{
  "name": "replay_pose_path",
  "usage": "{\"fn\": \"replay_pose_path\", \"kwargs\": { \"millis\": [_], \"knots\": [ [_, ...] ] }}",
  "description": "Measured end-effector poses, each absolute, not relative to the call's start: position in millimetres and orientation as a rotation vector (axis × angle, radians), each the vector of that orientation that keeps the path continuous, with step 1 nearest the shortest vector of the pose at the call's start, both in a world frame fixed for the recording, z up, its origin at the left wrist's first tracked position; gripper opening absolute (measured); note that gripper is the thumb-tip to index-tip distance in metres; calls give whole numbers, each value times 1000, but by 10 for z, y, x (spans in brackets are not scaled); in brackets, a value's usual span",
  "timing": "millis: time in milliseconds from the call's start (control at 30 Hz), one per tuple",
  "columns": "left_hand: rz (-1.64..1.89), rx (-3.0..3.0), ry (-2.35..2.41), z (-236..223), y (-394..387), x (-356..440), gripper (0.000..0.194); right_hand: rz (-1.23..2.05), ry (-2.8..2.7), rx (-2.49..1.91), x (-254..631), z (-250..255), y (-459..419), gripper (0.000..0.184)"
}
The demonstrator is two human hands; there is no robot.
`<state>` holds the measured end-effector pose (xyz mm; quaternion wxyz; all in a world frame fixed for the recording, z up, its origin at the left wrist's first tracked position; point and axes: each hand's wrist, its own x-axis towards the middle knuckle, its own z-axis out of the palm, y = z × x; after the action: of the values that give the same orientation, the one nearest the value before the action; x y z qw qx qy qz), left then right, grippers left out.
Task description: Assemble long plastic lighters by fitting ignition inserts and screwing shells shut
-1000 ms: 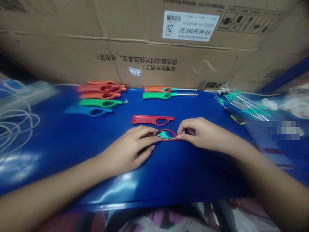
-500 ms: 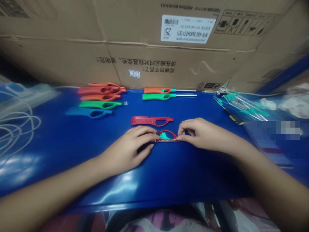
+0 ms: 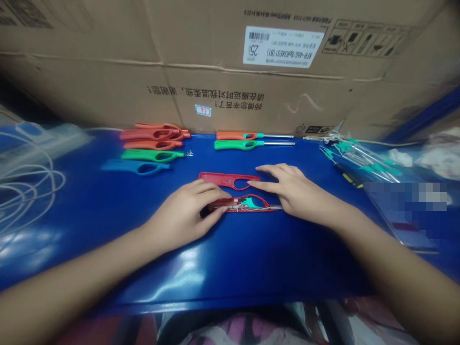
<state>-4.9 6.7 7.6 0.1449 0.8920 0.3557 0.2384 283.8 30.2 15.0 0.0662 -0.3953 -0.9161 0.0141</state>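
A red lighter half-shell (image 3: 247,203) with a teal trigger and wires inside lies on the blue table (image 3: 233,258). My left hand (image 3: 187,213) curls over its left end and holds it down. My right hand (image 3: 287,189) lies with fingers stretched out, its fingertips reaching the right end of a second, empty red half-shell (image 3: 224,179) just behind. The thumb rests near the first shell's metal tip.
At the back lie orange shells (image 3: 154,135), a green shell (image 3: 151,155), a blue shell (image 3: 134,166) and two finished lighters, orange (image 3: 247,136) and green (image 3: 247,144). A bag of teal parts (image 3: 359,160) sits right, white cable (image 3: 25,191) left, a cardboard box (image 3: 230,62) behind.
My right hand let go of the wired shell's right end, opened and reached back to the empty red shell. My left hand stayed on the wired shell.
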Motion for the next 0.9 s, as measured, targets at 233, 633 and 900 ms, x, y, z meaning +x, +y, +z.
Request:
{"fn": "replay_pose_path", "kwargs": {
  "millis": [233, 633, 900],
  "knots": [
    [681, 2567, 988, 66, 73, -53, 23, -50, -2743, -1284, 2886, 243, 345, 13],
    [1015, 2677, 1170, 217, 128, -100, 33, 698, -1955, -1351, 2740, 266, 242, 13],
    [847, 2870, 930, 203, 120, -133, 38, 1564, -1445, -1261, 2543, 307, 120, 37]
  ]
}}
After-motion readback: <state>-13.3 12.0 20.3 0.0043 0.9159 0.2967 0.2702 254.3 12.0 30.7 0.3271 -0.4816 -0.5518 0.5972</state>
